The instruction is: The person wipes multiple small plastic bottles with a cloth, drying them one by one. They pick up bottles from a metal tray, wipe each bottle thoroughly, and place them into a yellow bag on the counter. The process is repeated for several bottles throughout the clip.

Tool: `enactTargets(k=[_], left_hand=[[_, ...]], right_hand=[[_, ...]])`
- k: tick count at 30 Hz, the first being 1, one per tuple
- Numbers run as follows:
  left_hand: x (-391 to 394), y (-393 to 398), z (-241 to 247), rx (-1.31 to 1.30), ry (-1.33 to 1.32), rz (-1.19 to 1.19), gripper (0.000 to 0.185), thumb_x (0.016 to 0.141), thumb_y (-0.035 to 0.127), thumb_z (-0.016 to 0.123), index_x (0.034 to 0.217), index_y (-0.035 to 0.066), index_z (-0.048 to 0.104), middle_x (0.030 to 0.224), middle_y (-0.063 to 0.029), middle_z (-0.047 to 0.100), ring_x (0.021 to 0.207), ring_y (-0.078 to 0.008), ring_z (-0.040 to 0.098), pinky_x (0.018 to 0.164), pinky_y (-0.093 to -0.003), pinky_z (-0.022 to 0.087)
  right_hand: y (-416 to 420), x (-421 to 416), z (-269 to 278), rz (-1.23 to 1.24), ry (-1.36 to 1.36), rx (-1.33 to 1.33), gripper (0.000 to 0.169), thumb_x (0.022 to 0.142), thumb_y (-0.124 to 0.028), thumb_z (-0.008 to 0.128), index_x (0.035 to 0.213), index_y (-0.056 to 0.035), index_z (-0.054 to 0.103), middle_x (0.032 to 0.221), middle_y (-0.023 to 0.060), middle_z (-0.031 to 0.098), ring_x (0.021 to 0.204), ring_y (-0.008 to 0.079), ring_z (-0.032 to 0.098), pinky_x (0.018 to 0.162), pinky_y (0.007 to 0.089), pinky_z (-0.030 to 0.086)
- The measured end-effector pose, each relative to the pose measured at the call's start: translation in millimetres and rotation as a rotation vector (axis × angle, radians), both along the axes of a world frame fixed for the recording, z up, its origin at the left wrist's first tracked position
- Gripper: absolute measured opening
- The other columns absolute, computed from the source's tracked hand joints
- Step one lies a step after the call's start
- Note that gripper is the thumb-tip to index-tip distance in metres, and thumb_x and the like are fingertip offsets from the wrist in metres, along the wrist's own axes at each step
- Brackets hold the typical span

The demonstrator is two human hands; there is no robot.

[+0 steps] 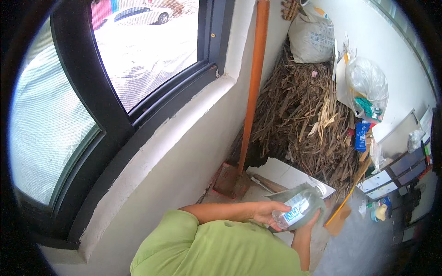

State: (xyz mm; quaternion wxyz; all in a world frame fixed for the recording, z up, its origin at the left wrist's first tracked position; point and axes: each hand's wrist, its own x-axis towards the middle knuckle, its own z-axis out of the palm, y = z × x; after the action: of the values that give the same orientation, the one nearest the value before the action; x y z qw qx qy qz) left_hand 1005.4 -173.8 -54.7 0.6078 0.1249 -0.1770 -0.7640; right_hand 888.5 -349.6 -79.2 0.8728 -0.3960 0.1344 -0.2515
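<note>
A clear plastic bottle [297,211] with a white cap and a blue-and-white label lies tilted across both hands, its cap towards the upper right. My left hand [268,213] grips it near its base, thumb over the label's edge. From the lower right, my right hand [315,220] supports the bottle's side; its fingers are partly hidden behind it. A grey-green sheet or mesh [288,194] lies against the far side of the bottle. What it is exactly cannot be told.
A shovel [254,86] with an orange-brown handle leans by the window wall. Beyond the hands are a white board [276,168], a heap of dry sticks [304,114] and a full woven sack [311,36]. A yellow-handled broom or dustpan [340,214] stands right.
</note>
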Motion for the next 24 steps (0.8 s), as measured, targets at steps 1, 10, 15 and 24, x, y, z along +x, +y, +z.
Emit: enactTargets(k=[1, 10, 15, 24], left_hand=[[2.1, 0.3, 0.3, -0.019, -0.006, -0.012, 0.056, 0.084, 0.039, 0.063, 0.125, 0.005, 0.047, 0.108, -0.0084, 0.060, 0.093, -0.0210, 0.061, 0.073, -0.0354, 0.055], [3.9, 0.4, 18.8, 0.036, -0.532, 0.329, 0.091, 0.078, 0.039, 0.071, 0.140, 0.001, 0.015, 0.126, -0.0154, 0.045, 0.113, -0.0270, 0.048, 0.067, -0.0411, 0.055], [13.8, -12.8, 19.2, 0.000, -0.378, 0.250, 0.081, 0.082, 0.046, 0.065, 0.137, 0.007, 0.020, 0.116, -0.0141, 0.050, 0.101, -0.0243, 0.055, 0.062, -0.0375, 0.053], [18.0, -38.5, 3.3, 0.105, -0.393, 0.079, 0.078, 0.082, 0.057, 0.059, 0.132, 0.006, 0.027, 0.114, -0.0155, 0.052, 0.108, -0.0232, 0.052, 0.082, -0.0431, 0.050]], right_hand=[[4.6, 1.7, 1.9, -0.021, -0.022, 0.015, 0.070, 0.081, -0.062, 0.045, 0.124, -0.0067, 0.050, 0.117, 0.0094, 0.057, 0.107, 0.0266, 0.055, 0.091, 0.0410, 0.045], [-3.7, -1.0, 22.5, -0.082, -0.007, -0.151, 0.067, 0.086, -0.056, 0.037, 0.129, -0.0061, 0.046, 0.124, 0.0118, 0.053, 0.113, 0.0294, 0.052, 0.095, 0.0428, 0.043], [14.6, -8.1, 29.0, 0.166, -0.153, -0.316, 0.069, 0.084, -0.050, 0.043, 0.136, -0.0048, 0.035, 0.132, 0.0138, 0.046, 0.119, 0.0323, 0.048, 0.099, 0.0454, 0.041], [28.7, -23.6, 23.2, -0.301, 0.422, 0.053, 0.046, 0.087, -0.013, 0.048, 0.132, -0.0037, 0.042, 0.132, 0.0137, 0.047, 0.122, 0.0322, 0.044, 0.100, 0.0472, 0.040]])
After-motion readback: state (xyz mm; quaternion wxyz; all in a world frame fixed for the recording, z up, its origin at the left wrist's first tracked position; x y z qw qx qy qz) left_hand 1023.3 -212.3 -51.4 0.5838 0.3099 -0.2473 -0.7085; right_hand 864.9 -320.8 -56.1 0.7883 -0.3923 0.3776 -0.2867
